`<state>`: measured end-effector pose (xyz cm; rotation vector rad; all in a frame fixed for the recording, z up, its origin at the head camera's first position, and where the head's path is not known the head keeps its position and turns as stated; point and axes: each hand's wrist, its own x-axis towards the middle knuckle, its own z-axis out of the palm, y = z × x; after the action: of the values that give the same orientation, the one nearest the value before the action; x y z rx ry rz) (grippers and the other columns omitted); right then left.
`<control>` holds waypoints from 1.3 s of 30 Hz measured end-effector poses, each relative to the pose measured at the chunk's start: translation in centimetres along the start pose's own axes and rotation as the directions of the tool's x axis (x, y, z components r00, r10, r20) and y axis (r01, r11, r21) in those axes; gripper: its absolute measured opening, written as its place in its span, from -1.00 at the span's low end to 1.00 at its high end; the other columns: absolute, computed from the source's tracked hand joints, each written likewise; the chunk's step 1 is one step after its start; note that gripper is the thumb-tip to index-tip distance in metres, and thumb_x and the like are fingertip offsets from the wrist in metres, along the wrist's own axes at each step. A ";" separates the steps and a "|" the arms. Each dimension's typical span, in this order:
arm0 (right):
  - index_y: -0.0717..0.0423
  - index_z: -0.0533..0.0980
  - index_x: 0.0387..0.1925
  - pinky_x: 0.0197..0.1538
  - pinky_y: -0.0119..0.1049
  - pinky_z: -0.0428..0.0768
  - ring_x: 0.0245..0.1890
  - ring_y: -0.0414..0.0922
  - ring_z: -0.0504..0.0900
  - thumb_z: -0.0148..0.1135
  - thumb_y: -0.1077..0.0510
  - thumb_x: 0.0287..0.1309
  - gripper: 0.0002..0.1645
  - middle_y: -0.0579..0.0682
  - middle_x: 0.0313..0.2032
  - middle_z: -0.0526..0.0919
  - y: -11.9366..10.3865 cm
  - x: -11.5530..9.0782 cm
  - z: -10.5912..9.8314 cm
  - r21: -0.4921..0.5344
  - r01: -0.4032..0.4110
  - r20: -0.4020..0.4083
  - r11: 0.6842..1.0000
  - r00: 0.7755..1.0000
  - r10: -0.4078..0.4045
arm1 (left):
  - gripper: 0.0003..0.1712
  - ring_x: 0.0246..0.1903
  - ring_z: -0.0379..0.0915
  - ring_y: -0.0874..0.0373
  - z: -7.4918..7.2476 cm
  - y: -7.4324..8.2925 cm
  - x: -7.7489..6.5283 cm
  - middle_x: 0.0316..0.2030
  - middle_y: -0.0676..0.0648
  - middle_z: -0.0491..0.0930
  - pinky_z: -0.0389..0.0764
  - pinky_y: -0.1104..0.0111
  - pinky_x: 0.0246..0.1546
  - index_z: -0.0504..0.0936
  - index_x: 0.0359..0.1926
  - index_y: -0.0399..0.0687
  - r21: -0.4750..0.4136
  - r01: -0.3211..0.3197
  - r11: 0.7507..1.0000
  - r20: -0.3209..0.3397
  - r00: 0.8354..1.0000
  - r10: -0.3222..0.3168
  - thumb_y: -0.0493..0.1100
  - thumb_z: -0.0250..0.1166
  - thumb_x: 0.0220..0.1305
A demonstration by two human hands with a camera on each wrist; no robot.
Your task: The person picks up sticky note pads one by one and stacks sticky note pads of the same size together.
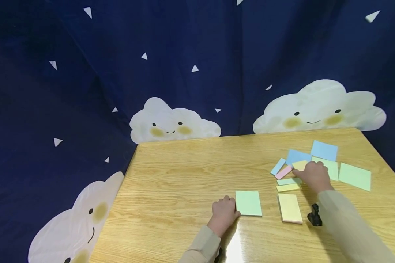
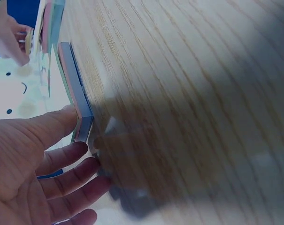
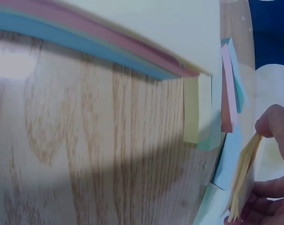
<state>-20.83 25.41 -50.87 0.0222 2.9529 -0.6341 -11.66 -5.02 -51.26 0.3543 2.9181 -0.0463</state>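
My right hand (image 1: pixel 314 175) pinches a small yellow sticky-note pad (image 3: pixel 245 171), held on edge between thumb and fingers with its sheets slightly fanned. It is over the far right group of notes. My left hand (image 1: pixel 224 213) rests on the table against the left side of a square sticky-note stack (image 1: pixel 248 203) with a green top. In the left wrist view its thumb touches the stack near a corner, and the other fingers lie loosely bent beside it. A taller stack (image 1: pixel 290 208) with a yellow top and pink and blue layers lies between the hands.
Narrow strip pads in blue (image 1: pixel 278 166), pink (image 1: pixel 284 172), green (image 1: pixel 289 181) and yellow (image 1: pixel 288 187) lie left of my right hand. Blue pads (image 1: pixel 324 150) and green pads (image 1: pixel 354 176) lie behind and right of it. A dark curtain (image 1: pixel 184 44) with clouds borders the wooden table (image 1: pixel 177 175).
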 end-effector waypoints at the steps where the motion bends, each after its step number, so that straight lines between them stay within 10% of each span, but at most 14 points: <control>1: 0.15 0.27 -0.88 -0.50 -0.07 0.30 -0.54 0.16 0.35 0.03 -0.23 0.10 -0.33 0.33 -0.57 0.33 -0.1 0.0 0.0 0.001 -0.002 0.000 1.000 1.000 0.002 | -0.65 -0.52 0.35 0.18 0.0 0.0 0.0 -0.47 0.06 0.37 0.40 0.34 -0.52 0.46 -0.47 0.07 0.000 -0.001 1.000 0.002 1.000 0.001 0.22 0.21 0.07; 39: 0.47 0.28 -0.58 -0.51 -0.05 0.39 -0.49 0.22 0.35 0.09 -0.16 0.06 -0.33 0.46 -0.45 0.22 -1.0 -4.4 -1.1 0.035 -0.090 0.006 0.995 0.996 0.090 | -0.65 -0.56 0.34 0.17 0.5 -0.2 0.0 -0.53 0.05 0.35 0.39 0.33 -0.57 0.44 -0.52 0.06 -0.014 -0.041 0.999 -0.062 0.997 0.040 0.20 0.24 0.04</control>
<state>-16.65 25.00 -48.92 0.1559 2.9166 -0.6722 -11.66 -5.28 -51.72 0.4197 2.9692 -0.0072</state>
